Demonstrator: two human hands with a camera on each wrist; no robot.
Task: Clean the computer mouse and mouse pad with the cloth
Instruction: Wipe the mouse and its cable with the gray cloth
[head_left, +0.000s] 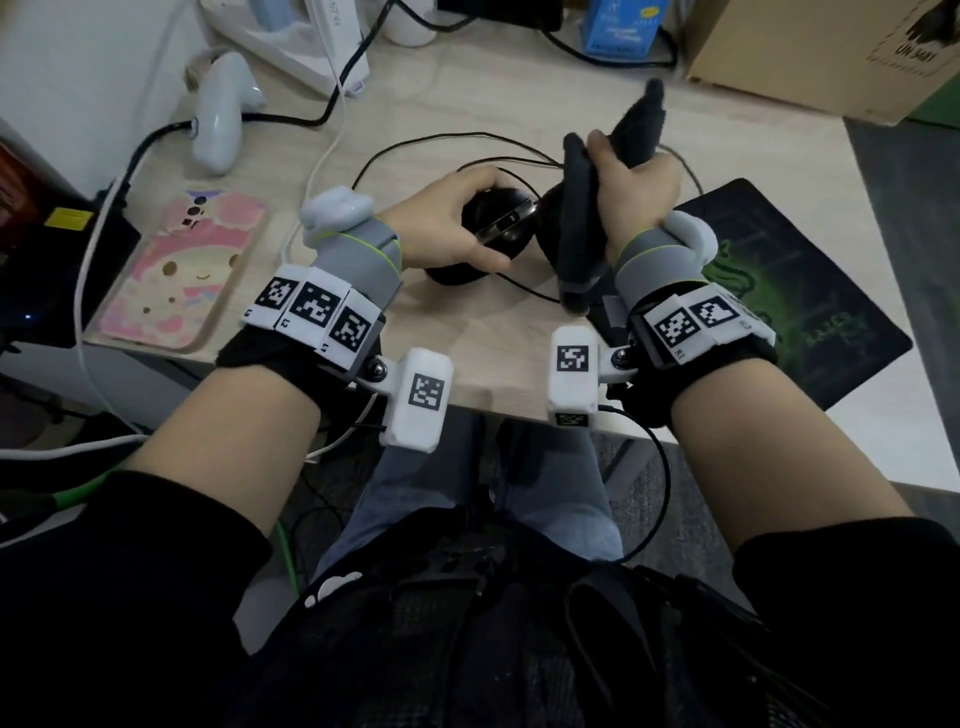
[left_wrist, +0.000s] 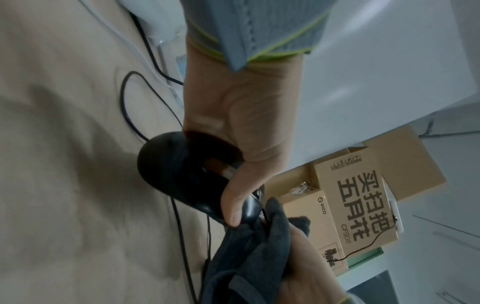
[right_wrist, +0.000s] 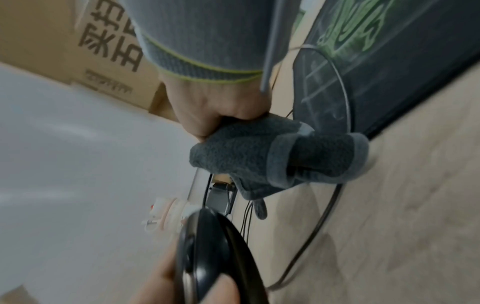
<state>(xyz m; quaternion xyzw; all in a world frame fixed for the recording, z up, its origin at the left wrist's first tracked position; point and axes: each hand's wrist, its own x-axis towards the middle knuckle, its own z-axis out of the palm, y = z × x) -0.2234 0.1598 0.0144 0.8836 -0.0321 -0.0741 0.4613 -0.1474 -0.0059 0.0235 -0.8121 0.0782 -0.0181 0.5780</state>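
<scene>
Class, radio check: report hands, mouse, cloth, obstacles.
Left hand grips mouse. Right hand grips cloth beside it. Mouse cable loops nearby.

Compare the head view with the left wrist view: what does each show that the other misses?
Only the head view shows the mouse pad with its green print, the phone in a pink case and the white controller.

Only the left wrist view shows the lettering on the cardboard box and the left hand's thumb along the mouse's side.

Both show the left hand holding the mouse and the right hand gripping the grey cloth beside it.
</scene>
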